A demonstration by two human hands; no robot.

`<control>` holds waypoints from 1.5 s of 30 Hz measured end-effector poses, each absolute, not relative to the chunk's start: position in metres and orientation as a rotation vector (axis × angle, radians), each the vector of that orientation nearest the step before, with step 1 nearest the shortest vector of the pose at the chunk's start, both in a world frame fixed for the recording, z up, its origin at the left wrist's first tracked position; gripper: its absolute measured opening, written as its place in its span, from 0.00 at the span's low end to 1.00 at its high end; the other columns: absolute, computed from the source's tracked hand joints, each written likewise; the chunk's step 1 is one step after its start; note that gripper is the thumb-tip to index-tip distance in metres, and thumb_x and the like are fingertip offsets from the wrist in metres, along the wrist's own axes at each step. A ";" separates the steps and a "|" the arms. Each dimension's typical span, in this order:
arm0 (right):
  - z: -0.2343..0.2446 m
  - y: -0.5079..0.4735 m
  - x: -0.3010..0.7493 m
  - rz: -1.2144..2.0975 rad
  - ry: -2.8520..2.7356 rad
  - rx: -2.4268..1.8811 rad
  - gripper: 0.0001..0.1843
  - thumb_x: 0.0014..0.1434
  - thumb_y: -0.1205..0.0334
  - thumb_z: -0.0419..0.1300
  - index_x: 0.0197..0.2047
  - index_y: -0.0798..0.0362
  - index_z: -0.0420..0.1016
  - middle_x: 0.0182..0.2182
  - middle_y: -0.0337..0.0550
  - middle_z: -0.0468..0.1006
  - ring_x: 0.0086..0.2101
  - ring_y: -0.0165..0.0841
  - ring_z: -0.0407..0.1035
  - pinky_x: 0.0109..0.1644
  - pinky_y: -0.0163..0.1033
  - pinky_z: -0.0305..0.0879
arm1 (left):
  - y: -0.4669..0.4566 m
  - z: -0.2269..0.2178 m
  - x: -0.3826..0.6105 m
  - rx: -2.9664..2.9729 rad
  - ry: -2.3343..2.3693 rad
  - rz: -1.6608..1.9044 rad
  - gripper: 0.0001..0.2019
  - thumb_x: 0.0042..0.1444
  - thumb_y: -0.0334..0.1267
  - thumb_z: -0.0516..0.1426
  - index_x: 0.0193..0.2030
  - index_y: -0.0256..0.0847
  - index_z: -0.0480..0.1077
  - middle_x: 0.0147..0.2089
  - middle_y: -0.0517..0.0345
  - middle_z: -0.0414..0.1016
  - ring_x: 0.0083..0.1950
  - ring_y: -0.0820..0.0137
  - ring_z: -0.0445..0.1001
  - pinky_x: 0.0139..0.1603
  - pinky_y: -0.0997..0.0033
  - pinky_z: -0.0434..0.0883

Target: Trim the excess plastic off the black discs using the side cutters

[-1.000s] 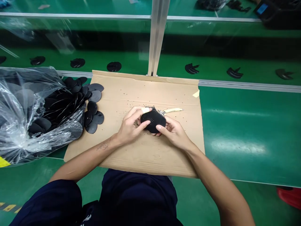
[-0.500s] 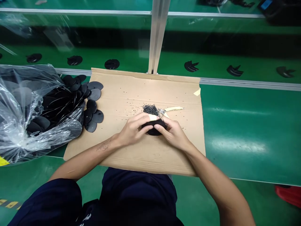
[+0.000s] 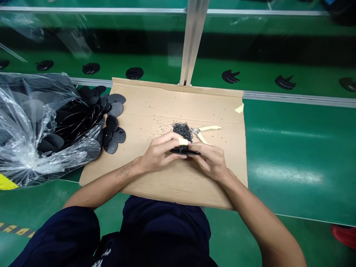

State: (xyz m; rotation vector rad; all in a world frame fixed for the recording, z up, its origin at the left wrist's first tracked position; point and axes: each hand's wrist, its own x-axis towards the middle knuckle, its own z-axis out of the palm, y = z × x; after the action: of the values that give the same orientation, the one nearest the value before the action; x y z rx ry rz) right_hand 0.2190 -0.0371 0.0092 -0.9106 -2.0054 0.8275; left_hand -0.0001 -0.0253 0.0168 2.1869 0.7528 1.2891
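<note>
Between my two hands is a black plastic disc, seen nearly edge-on over the cardboard sheet. My left hand grips its left side, with a pale yellow wrap on one finger. My right hand pinches the right side; my fingers partly hide the disc's upper face. Just beyond my fingertips lies a pile of small black plastic bits, with stray bits scattered around it. Small cutting pliers with cream handles rest on the cardboard, jaws towards the pile, close to my right hand.
A clear plastic bag full of black discs stands on the left, several discs spilling onto the cardboard. Behind a metal post, a green belt carries spaced black parts. The green bench extends right.
Both hands have tilted the disc from facing me to nearly edge-on. My right fingers have shifted around its edge, showing more of the pliers. The whole view has moved slightly.
</note>
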 end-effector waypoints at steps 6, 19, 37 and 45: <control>0.011 -0.037 0.218 0.810 -2.043 -0.922 0.13 0.70 0.57 0.56 0.47 0.47 0.82 0.45 0.48 0.85 0.43 0.39 0.81 0.48 0.45 0.81 | -0.025 0.016 0.000 2.292 0.724 1.350 0.10 0.67 0.39 0.61 0.52 0.41 0.75 0.44 0.51 0.80 0.43 0.69 0.79 0.43 0.68 0.79; 0.019 -0.037 0.218 0.958 -2.066 -0.816 0.11 0.69 0.63 0.57 0.47 0.48 0.82 0.47 0.48 0.85 0.46 0.39 0.81 0.51 0.43 0.80 | -0.031 0.021 -0.003 2.346 0.718 1.373 0.07 0.62 0.39 0.66 0.44 0.41 0.76 0.40 0.55 0.81 0.39 0.72 0.80 0.38 0.71 0.78; 0.014 -0.033 0.214 0.757 -1.979 -0.675 0.10 0.67 0.67 0.63 0.51 0.53 0.81 0.43 0.49 0.85 0.41 0.34 0.81 0.44 0.39 0.80 | -0.034 0.022 -0.002 2.418 0.760 1.379 0.05 0.65 0.37 0.63 0.44 0.39 0.76 0.38 0.55 0.79 0.39 0.71 0.77 0.39 0.70 0.75; 0.021 -0.033 0.214 0.827 -1.875 -0.689 0.05 0.65 0.67 0.66 0.42 0.51 0.85 0.40 0.46 0.85 0.38 0.33 0.80 0.43 0.40 0.80 | -0.027 0.026 -0.007 1.834 0.646 1.083 0.25 0.72 0.54 0.48 0.47 0.38 0.80 0.43 0.48 0.80 0.43 0.68 0.79 0.43 0.68 0.76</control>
State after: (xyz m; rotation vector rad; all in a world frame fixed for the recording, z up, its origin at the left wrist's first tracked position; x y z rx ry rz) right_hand 0.2136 -0.0328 0.0214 -0.6894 -1.8752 0.8270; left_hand -0.0065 -0.0267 0.0259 1.8344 0.6463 1.0829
